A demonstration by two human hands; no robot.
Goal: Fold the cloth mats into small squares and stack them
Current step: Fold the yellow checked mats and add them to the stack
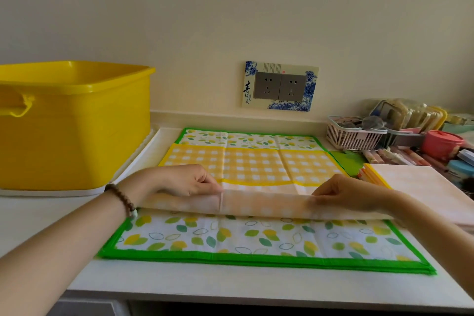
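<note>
Two hands work one yellow checked mat [256,161] - each pinches its near edge, which is lifted and turned over so the pale underside faces up. Left hand [189,181]: thumb and curled fingers nip the turned edge at the mat's eight o'clock side; a bead bracelet [120,195] sits on that wrist. Right hand [351,194]: same pinch at the four o'clock side.

The checked mat lies on top of a larger leaf-print mat [230,236] with a green border. The leaf print shows beyond it at twelve o'clock and in a broad strip at six o'clock. Both are spread flat on a white counter [179,279].

At three o'clock of the mats, touching the raised flap, is a folded cloth [420,182] - pale orange, yellow edges showing at its left side. I cannot tell how many layers it has.

At nine to ten o'clock stands a yellow tub [77,131] on a white tray [143,159]. At twelve o'clock, on the wall, is a double socket [279,86] in a blue-flowered surround. At two o'clock sit a pink slatted basket [354,137] and a pink lidded pot [441,141] among small clutter too blurred to name.
</note>
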